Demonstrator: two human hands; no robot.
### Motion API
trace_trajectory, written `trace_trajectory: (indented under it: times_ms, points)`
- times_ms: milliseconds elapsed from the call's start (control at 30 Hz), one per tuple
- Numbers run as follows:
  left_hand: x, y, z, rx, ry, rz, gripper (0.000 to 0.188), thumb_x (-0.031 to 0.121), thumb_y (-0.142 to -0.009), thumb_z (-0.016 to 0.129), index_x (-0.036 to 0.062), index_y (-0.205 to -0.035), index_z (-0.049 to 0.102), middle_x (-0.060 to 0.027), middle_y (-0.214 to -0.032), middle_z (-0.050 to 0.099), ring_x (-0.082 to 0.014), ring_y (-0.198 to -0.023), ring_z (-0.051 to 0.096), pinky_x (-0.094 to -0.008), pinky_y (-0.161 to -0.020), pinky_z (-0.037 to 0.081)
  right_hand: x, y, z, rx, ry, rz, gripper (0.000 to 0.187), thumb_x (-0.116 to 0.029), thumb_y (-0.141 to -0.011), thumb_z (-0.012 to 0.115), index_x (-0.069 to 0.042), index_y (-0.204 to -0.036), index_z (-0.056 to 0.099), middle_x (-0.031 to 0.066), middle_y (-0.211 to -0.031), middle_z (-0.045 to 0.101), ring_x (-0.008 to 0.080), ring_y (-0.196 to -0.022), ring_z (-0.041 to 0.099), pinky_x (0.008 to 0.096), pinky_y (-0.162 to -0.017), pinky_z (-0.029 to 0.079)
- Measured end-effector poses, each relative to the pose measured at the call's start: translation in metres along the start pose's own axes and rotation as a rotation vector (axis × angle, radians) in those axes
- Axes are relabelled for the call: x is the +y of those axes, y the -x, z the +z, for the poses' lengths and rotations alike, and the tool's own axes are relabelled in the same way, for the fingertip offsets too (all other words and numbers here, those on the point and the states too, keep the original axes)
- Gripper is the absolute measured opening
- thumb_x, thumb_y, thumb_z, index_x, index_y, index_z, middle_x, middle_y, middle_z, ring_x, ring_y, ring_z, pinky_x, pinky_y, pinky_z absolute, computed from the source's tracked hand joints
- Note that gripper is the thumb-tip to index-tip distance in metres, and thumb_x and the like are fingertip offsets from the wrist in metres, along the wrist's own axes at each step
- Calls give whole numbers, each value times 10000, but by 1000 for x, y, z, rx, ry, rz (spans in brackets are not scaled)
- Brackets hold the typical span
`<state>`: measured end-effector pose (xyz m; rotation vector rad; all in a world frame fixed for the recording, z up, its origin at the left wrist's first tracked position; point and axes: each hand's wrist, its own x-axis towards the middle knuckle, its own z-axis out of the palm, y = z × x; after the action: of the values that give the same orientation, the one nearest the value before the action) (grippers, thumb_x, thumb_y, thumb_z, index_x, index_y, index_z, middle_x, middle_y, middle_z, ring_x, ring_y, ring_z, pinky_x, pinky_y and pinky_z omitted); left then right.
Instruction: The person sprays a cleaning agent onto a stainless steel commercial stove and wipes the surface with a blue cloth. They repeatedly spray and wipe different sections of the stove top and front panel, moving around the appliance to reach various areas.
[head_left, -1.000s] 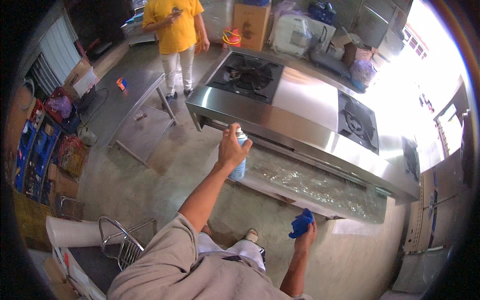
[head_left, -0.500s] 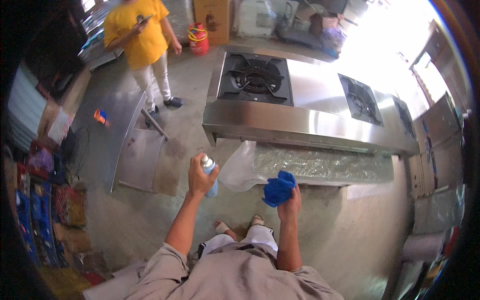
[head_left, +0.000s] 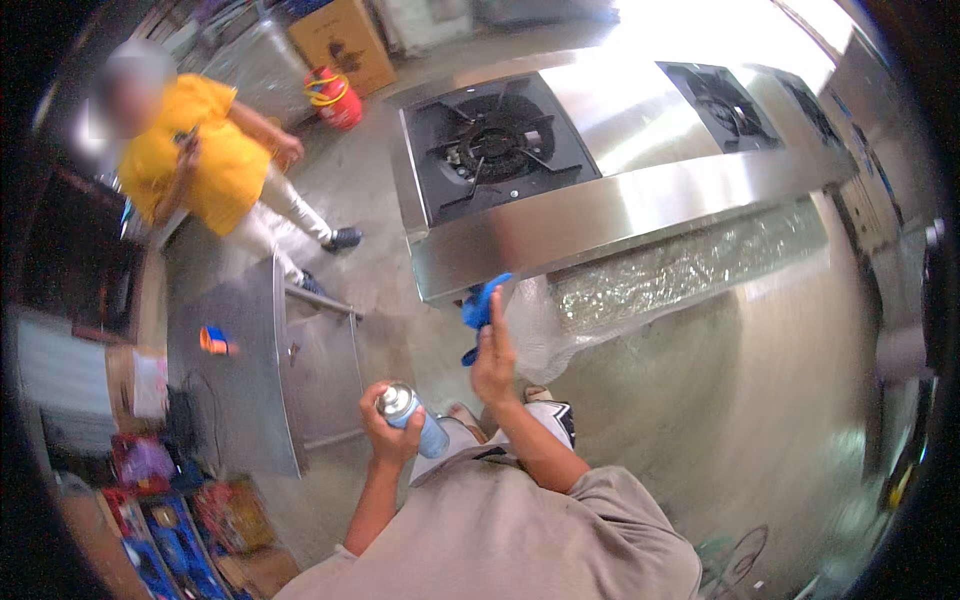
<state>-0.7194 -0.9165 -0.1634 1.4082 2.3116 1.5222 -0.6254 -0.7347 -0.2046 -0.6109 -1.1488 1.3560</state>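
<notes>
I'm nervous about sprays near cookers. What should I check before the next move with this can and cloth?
1. Spray can gripped: ok, in the left hand.
2. Nozzle uncapped: ok, its white top is bare.
3. Blue cloth held: ok, in the right hand.
4. Cloth touching the stove front: cannot tell, they overlap in view.
5. Nearest burner's gas off: cannot tell.
6. Co-worker away from the can: ok, standing beyond the steel table.
</notes>
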Motion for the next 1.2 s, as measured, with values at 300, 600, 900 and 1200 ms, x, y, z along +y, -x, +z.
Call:
trace_trajectory:
  times_ms: [300,600,900,1200]
  points:
    - [-94,-102,-71,-326,-63,220,707,122,-753,773,112,-1352,398,-177,-1211,566,-284,-1040,618,-439,-925,524,72,-40,102,413,650,-374,660,-249,-1119,357,32,-1643,70,255,-1720,-16,433,-1589,-56,552,-1257,-36]
    - [-129,-163,-77,-531,330,204,667,180,-816,743,70,-1350,358,-202,-1217,543,-263,-1034,591,-425,-933,510,22,-186,-64,703,423,-271,687,-368,-1142,281,7,-1642,-4,165,-1736,-73,297,-1600,-81,413,-1280,-54]
    - [-65,-197,-41,-859,636,320,716,178,-799,763,102,-1326,284,-270,-1219,500,-315,-906,668,-445,-811,608,64,-94,64,710,456,-190,682,-338,-1141,295,-17,-1650,-27,169,-1740,-20,325,-1605,-27,428,-1283,-25]
    - [48,-175,76,-835,748,523,789,124,-737,782,108,-1388,337,-322,-1198,592,-358,-964,657,-440,-789,573,16,-246,-162,741,547,-237,683,-431,-1141,200,-8,-1650,31,182,-1737,-29,319,-1605,-45,436,-1283,-34]
